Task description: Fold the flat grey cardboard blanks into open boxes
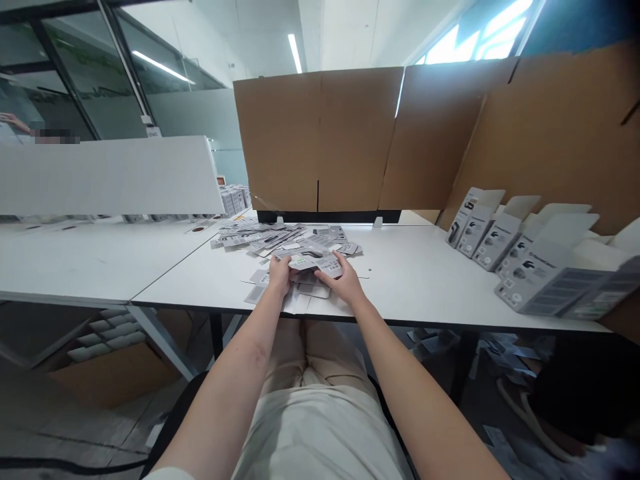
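Observation:
Between my two hands is a flattened printed carton (306, 261), grey and white with a dark product picture and a barcode. My left hand (280, 275) grips its left end, thumb on top. At the right end my right hand (344, 281) has thumb and fingers closed on the same carton. Under it, more flat cartons (313, 291) lie loosely near the table's front edge. Just behind my hands spreads a pile of flattened cartons (265, 237), overlapping one another.
Several opened boxes (530, 267) with raised flaps stand in a row at the right. Brown cardboard panels (350, 140) rise behind the white table (410, 267). A white divider (110, 175) stands left. Below are a carton of white boxes (115, 367) and flat cartons (510, 353) on the floor.

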The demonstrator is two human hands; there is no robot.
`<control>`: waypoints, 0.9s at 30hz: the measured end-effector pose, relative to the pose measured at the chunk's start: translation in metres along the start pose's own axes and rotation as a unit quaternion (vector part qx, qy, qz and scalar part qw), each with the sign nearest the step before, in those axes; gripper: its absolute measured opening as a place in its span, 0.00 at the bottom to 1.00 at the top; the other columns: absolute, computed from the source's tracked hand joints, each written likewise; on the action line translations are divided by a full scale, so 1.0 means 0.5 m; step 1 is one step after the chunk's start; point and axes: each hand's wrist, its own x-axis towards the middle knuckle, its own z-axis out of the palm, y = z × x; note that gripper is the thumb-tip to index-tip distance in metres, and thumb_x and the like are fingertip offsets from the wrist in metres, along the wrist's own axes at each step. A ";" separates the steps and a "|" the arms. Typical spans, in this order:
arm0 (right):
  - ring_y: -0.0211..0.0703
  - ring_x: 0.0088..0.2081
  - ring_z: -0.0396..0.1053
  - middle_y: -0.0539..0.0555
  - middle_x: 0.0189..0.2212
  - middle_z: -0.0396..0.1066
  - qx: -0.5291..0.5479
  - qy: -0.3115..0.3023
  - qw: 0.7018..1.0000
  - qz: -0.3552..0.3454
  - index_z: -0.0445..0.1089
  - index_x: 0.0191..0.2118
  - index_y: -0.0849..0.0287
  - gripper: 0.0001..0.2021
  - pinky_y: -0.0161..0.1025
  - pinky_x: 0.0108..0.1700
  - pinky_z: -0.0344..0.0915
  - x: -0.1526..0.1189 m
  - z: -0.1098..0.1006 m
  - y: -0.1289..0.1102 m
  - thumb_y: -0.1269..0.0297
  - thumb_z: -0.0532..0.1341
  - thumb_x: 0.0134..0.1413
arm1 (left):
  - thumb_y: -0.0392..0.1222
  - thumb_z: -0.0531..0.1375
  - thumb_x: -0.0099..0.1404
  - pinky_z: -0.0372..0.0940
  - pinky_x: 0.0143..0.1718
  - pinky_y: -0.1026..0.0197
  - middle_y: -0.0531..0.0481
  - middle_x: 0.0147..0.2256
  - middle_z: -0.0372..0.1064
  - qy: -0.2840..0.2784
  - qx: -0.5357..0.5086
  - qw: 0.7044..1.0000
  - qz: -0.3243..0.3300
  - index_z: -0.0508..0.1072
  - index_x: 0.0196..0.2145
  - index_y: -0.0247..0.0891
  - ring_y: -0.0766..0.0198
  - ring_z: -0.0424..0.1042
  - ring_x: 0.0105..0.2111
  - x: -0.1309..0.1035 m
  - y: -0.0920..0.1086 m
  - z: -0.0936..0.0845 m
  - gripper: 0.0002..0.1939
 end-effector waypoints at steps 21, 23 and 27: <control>0.50 0.20 0.72 0.63 0.25 0.81 0.223 0.237 0.940 0.104 0.70 0.23 0.49 0.39 0.48 0.25 0.70 0.013 -0.019 0.017 0.16 0.65 0.62 | 0.55 0.85 0.62 0.72 0.73 0.42 0.29 0.73 0.67 -0.043 0.178 0.972 0.149 0.64 0.79 0.48 0.37 0.73 0.74 0.017 -0.038 0.001 0.56; 0.50 0.21 0.73 0.62 0.25 0.82 0.227 0.214 0.944 0.103 0.71 0.25 0.49 0.37 0.48 0.25 0.72 0.014 -0.016 0.017 0.17 0.67 0.60 | 0.56 0.88 0.56 0.62 0.80 0.36 0.28 0.75 0.66 -0.080 0.230 0.955 0.172 0.69 0.76 0.47 0.31 0.64 0.80 0.018 -0.043 0.000 0.58; 0.49 0.21 0.75 0.61 0.28 0.85 0.235 0.156 0.955 0.095 0.75 0.30 0.53 0.36 0.47 0.25 0.76 0.008 -0.013 0.005 0.20 0.73 0.58 | 0.57 0.90 0.48 0.47 0.86 0.34 0.26 0.79 0.58 -0.110 0.284 0.923 0.234 0.72 0.75 0.44 0.27 0.50 0.86 0.011 -0.047 0.007 0.62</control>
